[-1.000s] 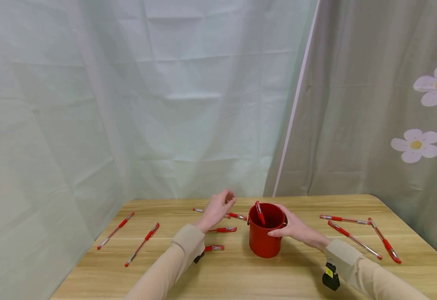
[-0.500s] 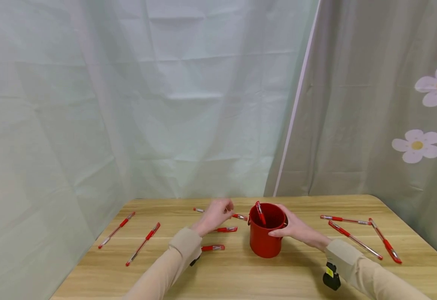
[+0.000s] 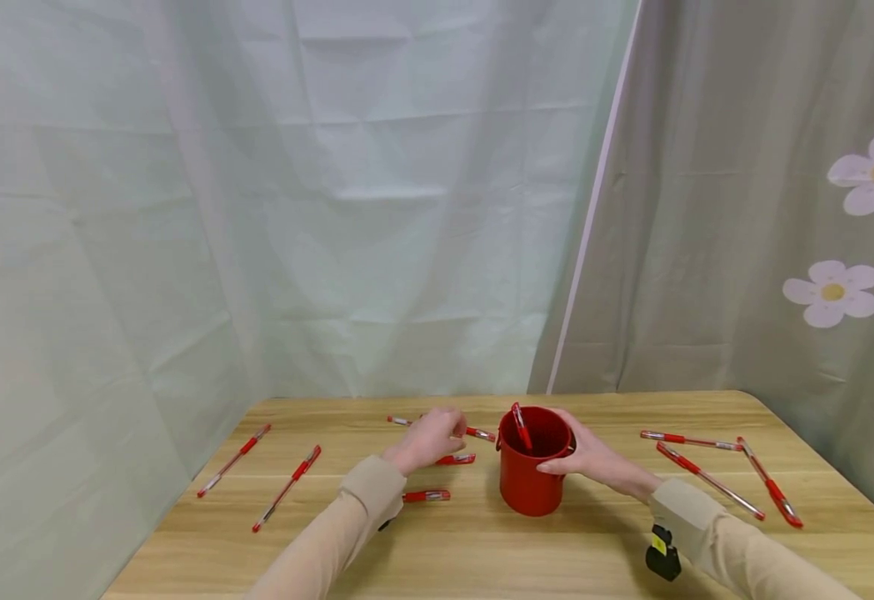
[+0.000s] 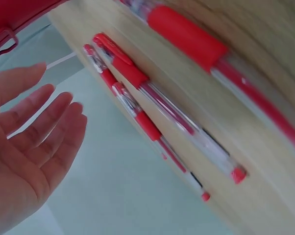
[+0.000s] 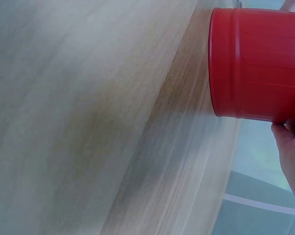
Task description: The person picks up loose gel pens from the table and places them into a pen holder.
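Note:
My left hand (image 3: 431, 437) is held above several red gel pens, nearest the middle pen (image 3: 456, 459). In the left wrist view its fingers are loosely bent and hold nothing; a capped pen (image 4: 162, 103) lies to their right, with a closer pen (image 4: 186, 36) at top right. Along the far side runs a thin pen (image 4: 152, 127); whether it is one or two end to end, I cannot tell. My right hand (image 3: 594, 457) grips the right side of a red bucket (image 3: 530, 487), thumb in front. One red pen (image 3: 521, 427) leans inside the bucket, cap up.
On the left of the wooden table (image 3: 437, 567) lie two pens, an outer pen (image 3: 234, 461) and an inner pen (image 3: 287, 489). To the right are a back pen (image 3: 691, 439), a slanted pen (image 3: 710, 479) and an outer pen (image 3: 770, 482). A curtain (image 3: 407, 250) hangs behind.
My left hand has come down and slightly toward me, from over the back pens to over the middle pen. My right hand and the bucket have stayed in place.

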The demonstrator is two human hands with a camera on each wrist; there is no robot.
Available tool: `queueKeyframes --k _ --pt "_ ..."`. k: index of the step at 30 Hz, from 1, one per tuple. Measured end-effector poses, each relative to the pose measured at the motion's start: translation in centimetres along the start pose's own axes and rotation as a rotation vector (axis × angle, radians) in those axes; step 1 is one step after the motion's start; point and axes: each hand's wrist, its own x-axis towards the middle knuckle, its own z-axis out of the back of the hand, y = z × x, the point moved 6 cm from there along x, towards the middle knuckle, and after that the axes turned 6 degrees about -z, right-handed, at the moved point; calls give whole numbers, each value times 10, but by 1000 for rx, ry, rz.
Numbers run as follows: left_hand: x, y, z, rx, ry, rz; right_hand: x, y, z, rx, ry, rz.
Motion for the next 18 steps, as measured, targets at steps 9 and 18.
queueKeyframes --k 9,18 --pt "2 2 -6 148 102 21 0 -1 0 7 7 -7" --pt "5 5 -16 160 179 42 -1 0 0 -4 -1 -8"
